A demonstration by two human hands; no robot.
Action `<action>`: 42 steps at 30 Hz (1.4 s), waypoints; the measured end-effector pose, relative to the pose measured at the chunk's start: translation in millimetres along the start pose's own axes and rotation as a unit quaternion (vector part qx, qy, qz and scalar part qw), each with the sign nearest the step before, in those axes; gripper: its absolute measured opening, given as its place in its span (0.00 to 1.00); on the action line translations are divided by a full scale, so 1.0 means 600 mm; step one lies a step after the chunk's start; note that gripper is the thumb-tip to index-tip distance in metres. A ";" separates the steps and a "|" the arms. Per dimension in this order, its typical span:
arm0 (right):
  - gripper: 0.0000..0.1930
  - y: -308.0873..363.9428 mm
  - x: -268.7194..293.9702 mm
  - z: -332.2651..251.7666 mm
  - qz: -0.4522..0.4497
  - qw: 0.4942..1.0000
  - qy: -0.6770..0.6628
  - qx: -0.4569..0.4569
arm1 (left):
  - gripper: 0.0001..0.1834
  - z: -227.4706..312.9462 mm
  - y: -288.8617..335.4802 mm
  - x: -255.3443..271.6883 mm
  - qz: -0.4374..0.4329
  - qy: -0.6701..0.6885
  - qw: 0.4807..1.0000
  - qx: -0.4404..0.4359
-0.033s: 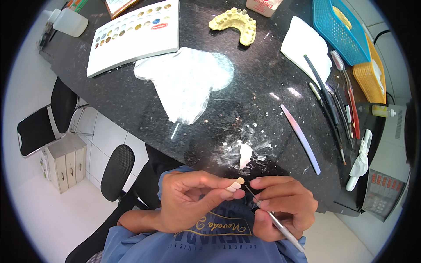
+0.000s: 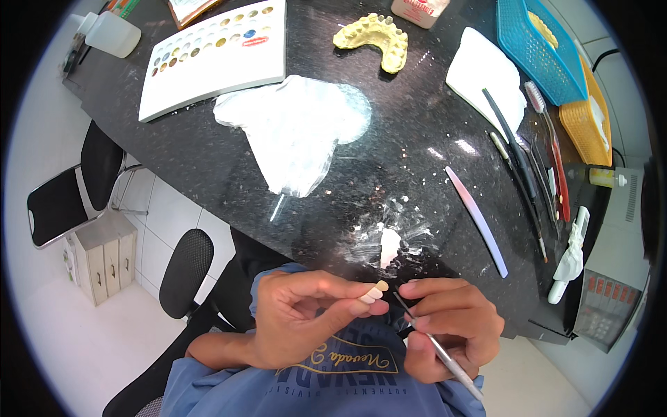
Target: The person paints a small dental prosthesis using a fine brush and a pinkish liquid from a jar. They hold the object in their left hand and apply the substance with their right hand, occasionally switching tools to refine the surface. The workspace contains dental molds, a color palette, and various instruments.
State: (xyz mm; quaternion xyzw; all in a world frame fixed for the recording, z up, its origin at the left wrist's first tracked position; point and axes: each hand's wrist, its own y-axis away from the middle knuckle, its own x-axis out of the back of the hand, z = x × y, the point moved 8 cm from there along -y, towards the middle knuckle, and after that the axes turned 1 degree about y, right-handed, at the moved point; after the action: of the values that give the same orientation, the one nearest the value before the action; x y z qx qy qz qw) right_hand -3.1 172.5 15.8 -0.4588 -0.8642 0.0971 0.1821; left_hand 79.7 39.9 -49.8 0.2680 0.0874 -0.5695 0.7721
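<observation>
Close to my body, my left hand (image 2: 306,316) pinches a short row of tooth-coloured dental crowns (image 2: 375,295) between thumb and fingertips. My right hand (image 2: 451,323) grips a slim metal dental instrument (image 2: 448,360) like a pen. Its thin tip points up toward the crowns, with a small gap between them. Just beyond both hands, a white powdery lump (image 2: 390,247) lies on the dark counter (image 2: 396,163) amid smeared white dust. Farther off sits a yellow dental cast (image 2: 381,38) of an arch of teeth.
A white palette (image 2: 215,62) with coloured wells stands far left, beside crumpled clear plastic (image 2: 292,125). A nail file (image 2: 477,222), brushes and a red toothbrush (image 2: 556,163) lie to the right, near a folded white cloth (image 2: 486,76). Blue (image 2: 549,59) and yellow baskets (image 2: 589,125) stand behind.
The instrument's tip has shifted slightly to the right, away from the crowns. My left hand keeps its place, and the counter's contents are unchanged.
</observation>
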 end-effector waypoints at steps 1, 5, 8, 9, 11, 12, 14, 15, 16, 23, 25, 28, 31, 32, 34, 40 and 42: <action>0.07 0.005 0.006 0.001 0.003 1.000 0.001 -0.015 | 0.05 0.000 -0.001 -0.001 0.000 -0.001 1.000 0.004; 0.24 0.005 0.002 0.006 0.028 0.999 0.036 0.023 | 0.06 -0.001 0.001 0.003 0.008 0.003 1.000 0.013; 0.35 0.010 0.008 0.002 0.147 0.987 0.048 0.033 | 0.06 0.002 -0.003 -0.001 -0.010 0.005 0.999 0.030; 0.36 0.016 0.017 0.004 0.194 0.980 0.032 0.036 | 0.07 0.003 -0.004 -0.003 -0.017 0.004 0.999 0.036; 0.35 0.020 0.019 0.000 0.104 0.993 0.031 0.052 | 0.07 0.006 -0.004 -0.002 -0.017 0.011 0.999 0.049; 0.33 0.020 0.016 -0.002 0.051 0.996 0.055 0.055 | 0.07 0.005 -0.003 0.000 -0.015 0.014 0.998 0.055; 0.22 0.016 0.005 -0.006 0.030 0.995 0.085 0.045 | 0.07 0.001 -0.002 0.001 -0.011 0.025 0.998 0.057; 0.18 0.014 0.001 -0.009 0.021 0.994 0.101 0.040 | 0.07 0.000 -0.002 0.001 -0.011 0.029 0.998 0.060; 0.14 0.014 -0.003 -0.009 0.034 0.994 0.096 0.030 | 0.07 -0.001 -0.003 0.000 -0.011 0.030 0.998 0.060; 0.12 0.000 -0.013 -0.007 -0.015 0.997 0.065 0.039 | 0.07 0.000 -0.002 0.000 -0.021 0.016 0.999 0.034; 0.12 -0.002 -0.014 -0.006 -0.021 0.997 0.066 0.034 | 0.07 -0.001 -0.003 0.001 -0.022 0.016 0.999 0.030; 0.12 -0.004 -0.014 -0.006 -0.030 0.997 0.068 0.028 | 0.07 0.002 -0.004 0.001 -0.024 0.014 0.999 0.023; 0.12 -0.004 -0.013 -0.005 -0.032 0.997 0.066 0.023 | 0.07 0.005 -0.005 0.000 -0.025 0.007 1.000 0.015; 0.12 -0.004 -0.014 -0.005 -0.032 0.997 0.065 0.022 | 0.07 0.005 -0.005 0.000 -0.027 0.004 1.000 0.012; 0.12 -0.005 -0.014 -0.004 -0.033 0.997 0.066 0.020 | 0.07 0.005 -0.005 0.001 -0.029 0.002 1.000 0.010; 0.12 -0.008 -0.016 -0.005 -0.041 0.997 0.071 0.014 | 0.07 0.005 -0.005 0.001 -0.029 0.000 1.000 0.008; 0.12 -0.007 -0.016 -0.004 -0.038 0.997 0.068 0.015 | 0.07 0.005 -0.005 0.001 -0.027 -0.005 1.000 0.007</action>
State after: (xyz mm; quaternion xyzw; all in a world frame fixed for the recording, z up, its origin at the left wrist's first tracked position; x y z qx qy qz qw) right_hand -0.5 162.0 17.0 -0.4286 -0.8651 0.0721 0.2505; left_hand 76.7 37.3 -48.4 0.2675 0.0869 -0.5924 0.7549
